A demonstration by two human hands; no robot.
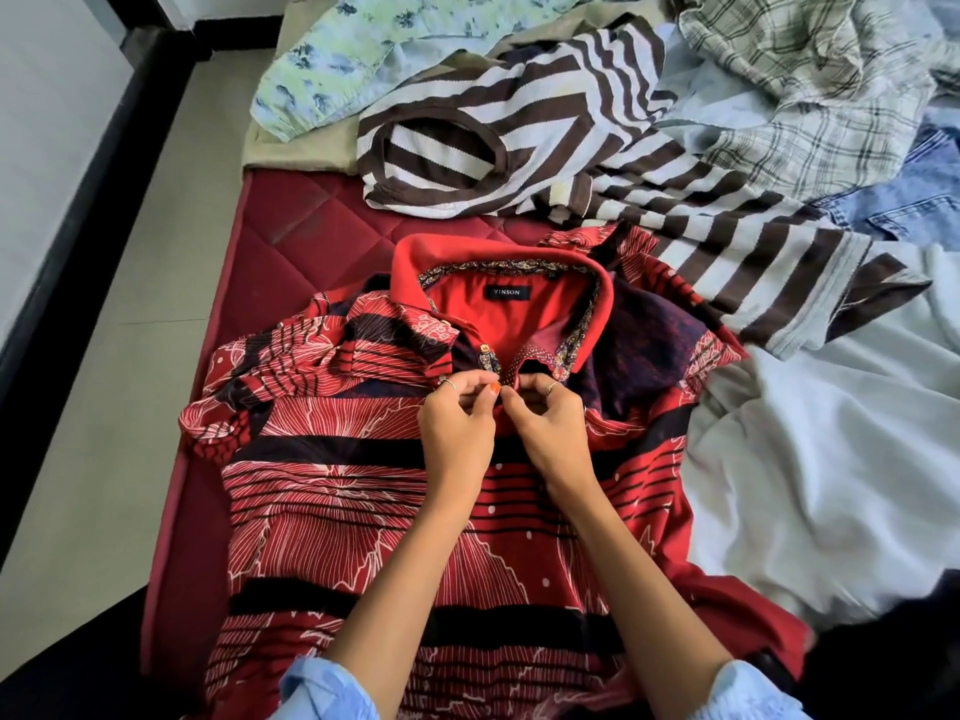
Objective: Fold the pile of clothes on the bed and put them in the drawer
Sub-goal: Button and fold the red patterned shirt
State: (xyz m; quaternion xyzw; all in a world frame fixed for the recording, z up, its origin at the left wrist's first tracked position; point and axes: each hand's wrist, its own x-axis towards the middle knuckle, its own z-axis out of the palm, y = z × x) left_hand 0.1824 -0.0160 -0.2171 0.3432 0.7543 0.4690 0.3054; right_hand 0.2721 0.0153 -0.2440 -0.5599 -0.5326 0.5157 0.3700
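Observation:
A red patterned polo shirt (363, 501) lies face up on the dark red quilted mattress (311, 226), collar away from me. My left hand (457, 423) and my right hand (545, 423) meet at the button placket just below the collar. Each hand pinches an edge of the placket between thumb and fingers. Beyond the collar lies a brown and white striped top (498, 148), with more clothes piled behind and to the right.
A pale green floral garment (332, 80) lies at the far left of the pile. A plaid shirt (810, 90) and blue denim (904, 205) lie far right. White fabric (831, 459) covers the bed's right side. The tiled floor (130, 252) lies left of the bed.

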